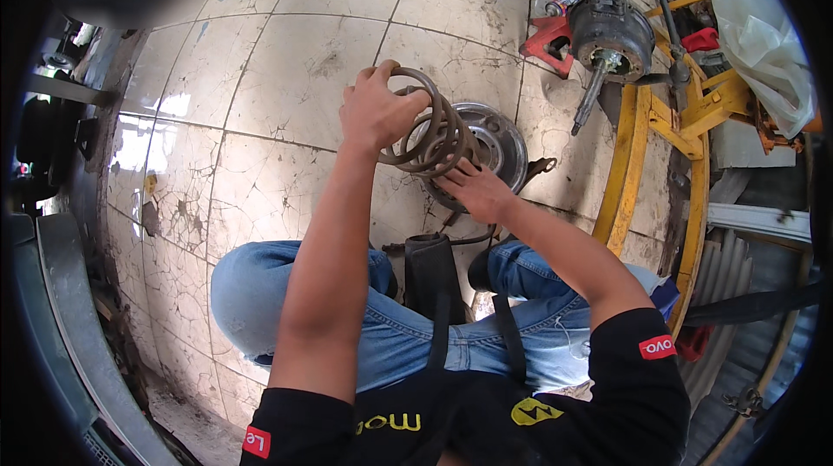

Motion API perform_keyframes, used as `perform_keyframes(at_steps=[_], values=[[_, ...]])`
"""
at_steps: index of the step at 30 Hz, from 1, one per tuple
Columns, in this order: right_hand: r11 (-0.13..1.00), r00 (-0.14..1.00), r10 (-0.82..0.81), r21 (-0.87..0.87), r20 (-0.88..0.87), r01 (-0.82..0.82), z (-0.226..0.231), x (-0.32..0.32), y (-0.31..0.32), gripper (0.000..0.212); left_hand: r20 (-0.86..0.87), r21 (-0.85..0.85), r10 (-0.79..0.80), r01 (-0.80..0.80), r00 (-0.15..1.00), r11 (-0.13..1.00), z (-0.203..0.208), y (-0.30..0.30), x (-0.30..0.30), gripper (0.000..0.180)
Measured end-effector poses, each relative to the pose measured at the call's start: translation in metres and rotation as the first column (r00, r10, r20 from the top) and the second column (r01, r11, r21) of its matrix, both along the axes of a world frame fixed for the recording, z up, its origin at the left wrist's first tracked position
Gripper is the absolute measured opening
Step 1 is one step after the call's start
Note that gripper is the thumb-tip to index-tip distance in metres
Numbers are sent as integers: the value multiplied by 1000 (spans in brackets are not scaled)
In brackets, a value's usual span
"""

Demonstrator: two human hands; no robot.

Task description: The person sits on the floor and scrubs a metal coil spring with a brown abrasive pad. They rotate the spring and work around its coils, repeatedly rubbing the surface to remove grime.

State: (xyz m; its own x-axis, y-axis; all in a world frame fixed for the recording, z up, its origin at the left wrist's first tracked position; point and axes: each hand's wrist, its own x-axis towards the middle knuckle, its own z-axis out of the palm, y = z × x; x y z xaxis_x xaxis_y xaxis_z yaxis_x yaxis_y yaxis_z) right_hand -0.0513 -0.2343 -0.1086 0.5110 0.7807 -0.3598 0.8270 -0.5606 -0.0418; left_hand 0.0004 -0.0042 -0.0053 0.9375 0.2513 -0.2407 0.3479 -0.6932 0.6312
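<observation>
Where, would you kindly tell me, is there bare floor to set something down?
Bare tile lies left of the left hand and coil spring, and beyond them. A narrower patch lies between the metal disc and yellow frame. Crowding is worst around the red stand and dark drum, upper right.

The left hand (382, 112) grips a brown coil spring (455, 132), fingers curled around its upper coils. The right hand (480, 192) spreads its fingers against the lower end, probably touching; just beyond them, a round metal disc (514, 143).
</observation>
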Motion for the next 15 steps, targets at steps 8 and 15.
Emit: perform_keyframes(at_steps=[8, 15], values=[[994, 996, -89, 69, 27, 87, 2, 5, 4, 56, 13, 5, -17, 17, 1000, 1000, 1, -2, 0, 80], [955, 988, -149, 256, -32, 152, -8, 15, -3, 40, -7, -16, 69, -69, 998, 997, 1, -7, 5, 79]])
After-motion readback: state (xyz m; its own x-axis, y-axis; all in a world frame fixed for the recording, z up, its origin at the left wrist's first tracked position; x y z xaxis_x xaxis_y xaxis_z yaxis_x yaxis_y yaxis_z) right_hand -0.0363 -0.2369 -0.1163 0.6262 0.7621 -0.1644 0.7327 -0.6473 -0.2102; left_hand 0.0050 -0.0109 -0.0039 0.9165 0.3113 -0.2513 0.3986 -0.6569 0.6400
